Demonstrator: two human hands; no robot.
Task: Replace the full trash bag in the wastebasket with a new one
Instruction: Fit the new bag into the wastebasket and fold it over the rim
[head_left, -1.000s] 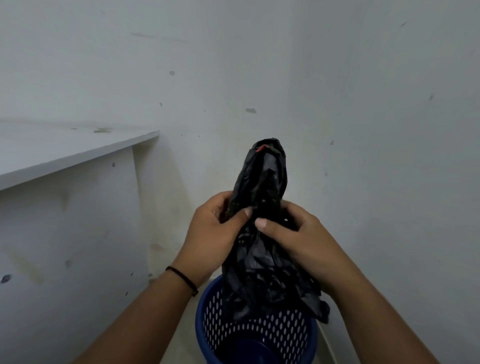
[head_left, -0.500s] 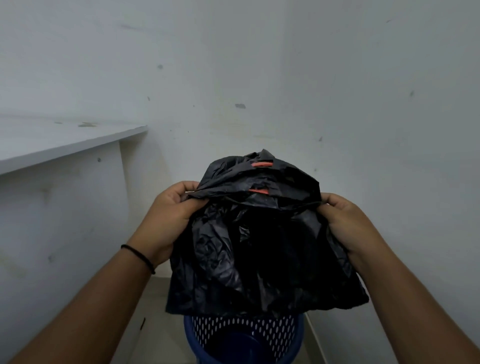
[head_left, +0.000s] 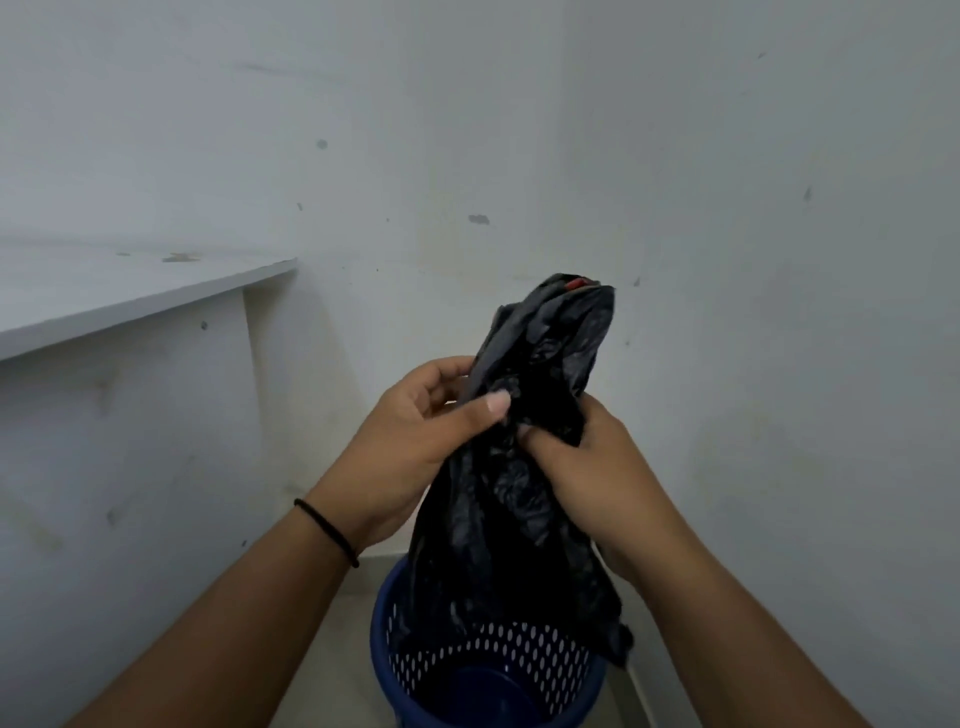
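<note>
Above the bin (head_left: 488, 670), both hands, left (head_left: 415, 441) and right (head_left: 587, 467), clamped the bag (head_left: 519, 467) (still bunched); unopened, it might have slumped inside the rim.

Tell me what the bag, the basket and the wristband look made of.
Bag: thin black plastic film, glossy; it crumples into fine shiny creases where both hands bunch it.
Basket: blue moulded plastic, probably; smooth rim and a wall pierced with regular oval holes.
Wristband: thin, black and matte on the left wrist; maybe elastic or cord, too small to tell.
</note>
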